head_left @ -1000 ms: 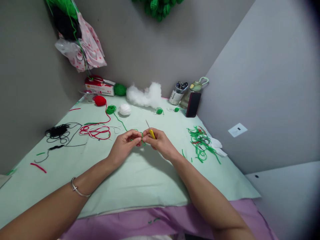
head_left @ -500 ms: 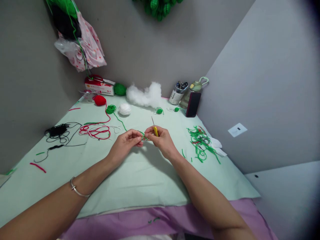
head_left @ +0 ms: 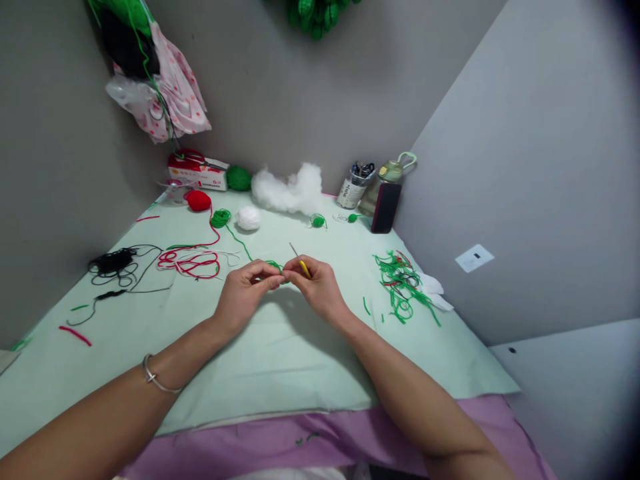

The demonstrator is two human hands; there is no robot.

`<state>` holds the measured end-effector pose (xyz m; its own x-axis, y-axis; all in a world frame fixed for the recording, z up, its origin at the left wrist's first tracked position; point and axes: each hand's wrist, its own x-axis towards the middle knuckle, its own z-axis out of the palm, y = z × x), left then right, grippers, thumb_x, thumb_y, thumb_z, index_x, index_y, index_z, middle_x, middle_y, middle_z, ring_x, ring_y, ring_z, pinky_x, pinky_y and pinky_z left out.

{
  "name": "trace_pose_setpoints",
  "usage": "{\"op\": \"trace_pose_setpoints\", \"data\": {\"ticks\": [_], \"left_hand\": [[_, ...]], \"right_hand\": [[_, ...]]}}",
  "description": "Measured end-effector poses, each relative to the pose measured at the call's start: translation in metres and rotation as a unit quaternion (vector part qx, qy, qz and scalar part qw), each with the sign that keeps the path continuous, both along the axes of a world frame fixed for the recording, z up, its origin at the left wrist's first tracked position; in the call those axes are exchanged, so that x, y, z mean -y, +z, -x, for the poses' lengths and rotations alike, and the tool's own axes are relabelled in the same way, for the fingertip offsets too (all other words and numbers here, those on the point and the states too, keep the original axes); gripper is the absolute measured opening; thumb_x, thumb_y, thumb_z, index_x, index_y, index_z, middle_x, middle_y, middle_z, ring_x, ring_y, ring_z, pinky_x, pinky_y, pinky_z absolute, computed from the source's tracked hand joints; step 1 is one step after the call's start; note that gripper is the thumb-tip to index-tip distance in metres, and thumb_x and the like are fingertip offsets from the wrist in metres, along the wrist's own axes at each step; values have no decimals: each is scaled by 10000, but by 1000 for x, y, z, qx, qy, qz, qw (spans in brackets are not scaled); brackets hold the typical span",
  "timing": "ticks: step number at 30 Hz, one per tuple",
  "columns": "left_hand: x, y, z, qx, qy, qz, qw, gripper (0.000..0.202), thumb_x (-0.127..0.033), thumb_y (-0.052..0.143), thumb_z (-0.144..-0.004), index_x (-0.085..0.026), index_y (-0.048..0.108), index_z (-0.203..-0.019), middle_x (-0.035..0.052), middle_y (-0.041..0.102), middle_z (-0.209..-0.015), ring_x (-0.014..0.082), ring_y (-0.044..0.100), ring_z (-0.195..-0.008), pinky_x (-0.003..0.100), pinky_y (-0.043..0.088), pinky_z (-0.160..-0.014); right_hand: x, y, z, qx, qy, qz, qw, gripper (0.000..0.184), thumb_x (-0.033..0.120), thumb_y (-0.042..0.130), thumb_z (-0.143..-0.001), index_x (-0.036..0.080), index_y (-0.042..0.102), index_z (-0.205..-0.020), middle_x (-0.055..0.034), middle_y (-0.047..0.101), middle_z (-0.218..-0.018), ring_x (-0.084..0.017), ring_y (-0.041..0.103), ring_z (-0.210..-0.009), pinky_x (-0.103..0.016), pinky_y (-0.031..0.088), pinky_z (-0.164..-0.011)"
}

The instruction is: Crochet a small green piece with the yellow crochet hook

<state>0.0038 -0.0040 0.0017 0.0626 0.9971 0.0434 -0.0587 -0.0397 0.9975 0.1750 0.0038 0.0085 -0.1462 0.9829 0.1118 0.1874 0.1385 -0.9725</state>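
Above the middle of the table my left hand pinches a small green yarn piece, mostly hidden by the fingers. My right hand meets it fingertip to fingertip, closed around a crochet hook with a yellow handle. The hook's thin metal shaft points up and to the left, away from the yarn. From the piece a green strand runs back to a small green yarn bundle. A white yarn ball sits beside that bundle.
Red yarn and black yarn lie at left. White stuffing and a green ball stand by the wall. At right are a phone, a pen cup and a heap of green scraps.
The hook has tipped over to the left in my right hand. My fingertips have drawn closer together on the green yarn piece, which now shows less between them.
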Motion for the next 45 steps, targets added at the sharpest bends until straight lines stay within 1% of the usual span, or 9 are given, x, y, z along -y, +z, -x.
{"op": "trace_pose_setpoints", "data": {"ticks": [4,7,13,18,20,23,34,42,45], "left_hand": [[-3,1,3,14,-12,28,999,221,-381,928,-663,-216,797,-731,11,732,-759,201,653,-747,341,529,-796],[-7,-1,5,44,-32,61,997,303,-460,926,-680,-207,797,-787,21,748,-804,209,686,-799,350,534,-847],[-7,-1,8,88,-46,93,991,344,-500,912,-709,-199,784,-813,46,772,-868,213,690,-878,345,512,-897],[3,11,5,101,-55,101,988,327,-476,927,-697,-206,775,-805,21,750,-861,205,670,-884,339,480,-901],[9,15,2,102,-64,101,988,311,-474,916,-712,-211,769,-790,16,739,-847,214,666,-891,352,476,-912],[19,21,-1,103,-79,109,986,304,-477,906,-716,-215,762,-773,32,747,-842,240,674,-906,380,488,-917],[45,23,-7,138,-55,122,981,264,-443,918,-713,-232,763,-750,28,748,-853,246,687,-951,394,504,-975],[52,27,-10,133,-116,137,975,270,-447,916,-713,-227,758,-725,22,708,-799,215,627,-825,356,499,-847],[51,27,-10,139,-153,153,966,259,-436,919,-712,-226,770,-742,25,707,-807,214,624,-819,351,503,-837]], "right_hand": [[1,3,-4,8,6,-8,1000,328,533,713,-881,213,723,-808,-3,684,-736,-153,551,-693,-309,422,-707],[2,13,-10,18,1,-16,1000,444,591,589,-966,210,751,-807,-2,619,-693,-160,550,-696,-311,433,-707],[10,33,-27,16,-84,-82,993,604,708,517,-993,206,712,-720,-1,554,-625,-151,513,-590,-321,446,-633],[40,38,-30,-91,-90,-141,982,395,560,609,-1016,220,745,-869,-48,706,-921,-173,706,-708,-363,592,-736],[54,35,-27,-65,-95,-174,978,193,432,770,-939,241,749,-915,-37,722,-915,-187,714,-756,-360,608,-737],[72,29,-22,-33,-110,-218,969,45,297,740,-966,262,757,-989,-61,741,-972,-211,725,-863,-371,625,-741],[100,21,-17,7,-112,-303,946,276,147,575,-1040,302,759,-1174,-42,770,-947,-192,742,-838,-357,633,-735],[107,10,-15,165,-112,-398,895,519,36,597,-984,350,683,-1388,-87,790,-1172,-199,781,-993,-307,646,-754],[107,9,-16,136,-98,-395,903,493,48,590,-996,336,690,-1384,-89,791,-1165,-204,774,-1003,-328,647,-798]]}}
